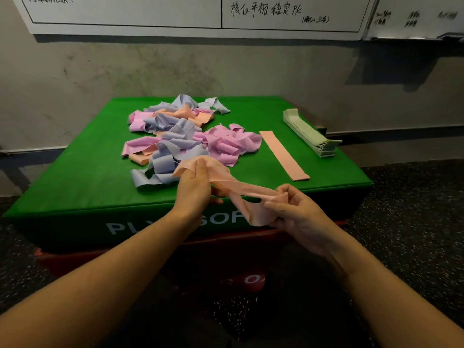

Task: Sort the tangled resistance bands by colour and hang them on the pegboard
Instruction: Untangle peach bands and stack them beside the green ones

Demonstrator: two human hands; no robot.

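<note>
A tangled heap of pink, blue and peach resistance bands (pixel 180 131) lies on top of a green soft box (pixel 82 177). I hold one peach band (pixel 241 189) stretched between both hands over the box's front edge. My left hand (pixel 194 187) pinches its left end, and my right hand (pixel 298 212) grips its right end, with a loop hanging below. One flat peach band (pixel 283 154) lies alone to the right of the heap. Beside that band sits a neat stack of pale green bands (pixel 310 133). No pegboard is in view.
The green box rests on a red box (pixel 75 262), on dark speckled floor (pixel 414 209). A grey wall (pixel 100 71) rises behind, with a whiteboard (pixel 175 13) bearing handwriting along the top.
</note>
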